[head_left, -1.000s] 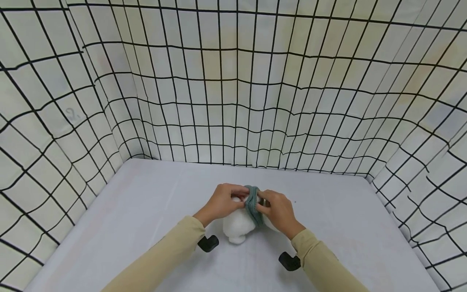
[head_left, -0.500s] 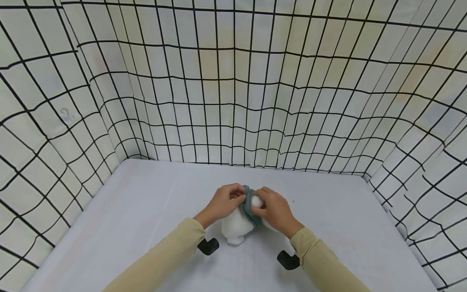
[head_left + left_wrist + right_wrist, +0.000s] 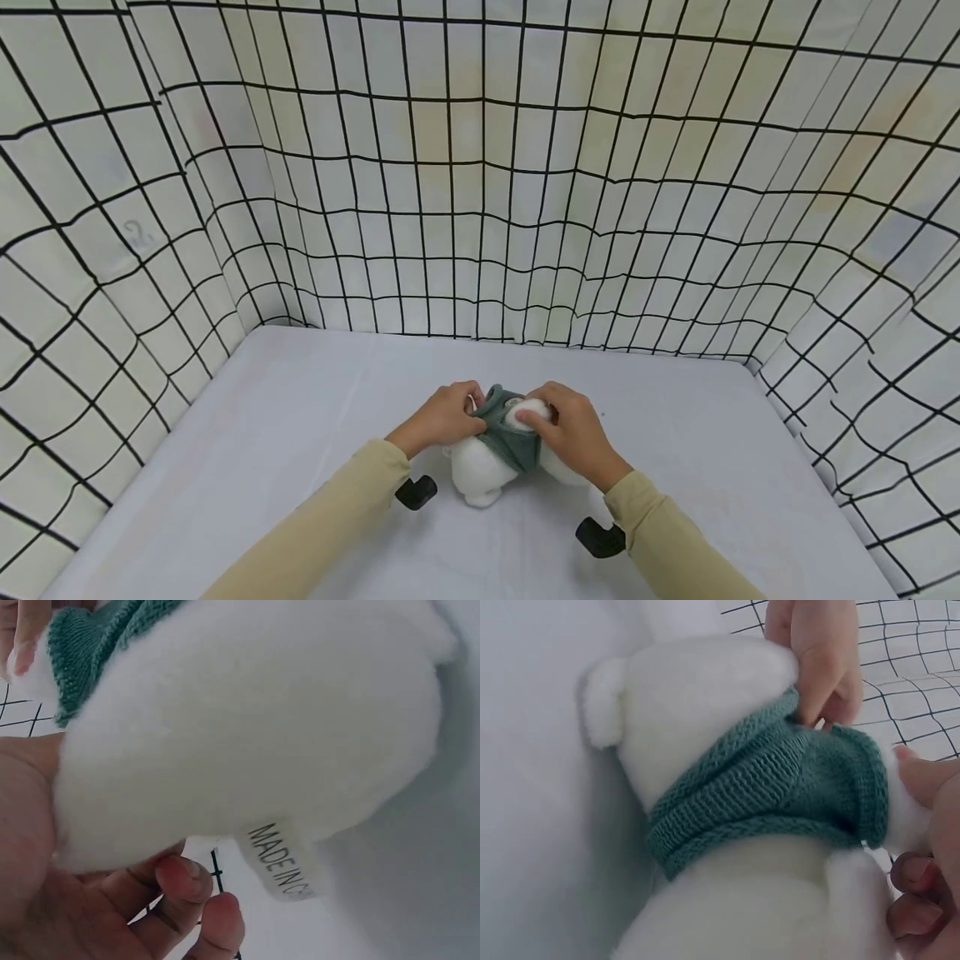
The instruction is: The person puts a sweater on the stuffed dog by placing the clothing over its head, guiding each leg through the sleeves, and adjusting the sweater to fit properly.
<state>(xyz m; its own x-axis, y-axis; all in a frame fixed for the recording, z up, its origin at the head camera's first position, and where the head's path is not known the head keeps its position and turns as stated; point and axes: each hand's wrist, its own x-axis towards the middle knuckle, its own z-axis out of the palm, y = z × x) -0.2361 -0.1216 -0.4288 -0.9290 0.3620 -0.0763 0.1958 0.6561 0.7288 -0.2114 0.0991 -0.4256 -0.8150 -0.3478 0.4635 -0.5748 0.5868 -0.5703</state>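
Note:
A white plush toy [image 3: 480,471] lies on the white table, wearing a green knitted sweater [image 3: 513,442] around its middle. Its paw [image 3: 531,411] pokes out through a sleeve, and my right hand [image 3: 576,429] holds it between thumb and fingers. At the sweater's left edge, my left hand [image 3: 444,414] pinches the knit, as the right wrist view also shows. A label [image 3: 279,862] hangs from the plush in the left wrist view. A small rounded ear [image 3: 604,703] appears in the right wrist view. The toy's face is hidden.
A black wire grid [image 3: 480,192] over white sheeting rises behind the table [image 3: 337,375] and along both sides. Black wrist-mounted pieces [image 3: 417,492] hang below both beige sleeves [image 3: 330,517], close over the tabletop.
The sweater, earlier a narrow bunched band, has spread wider over the toy. My left hand has shifted left and slightly down, drawing its edge; the paw shows more in front of my right hand.

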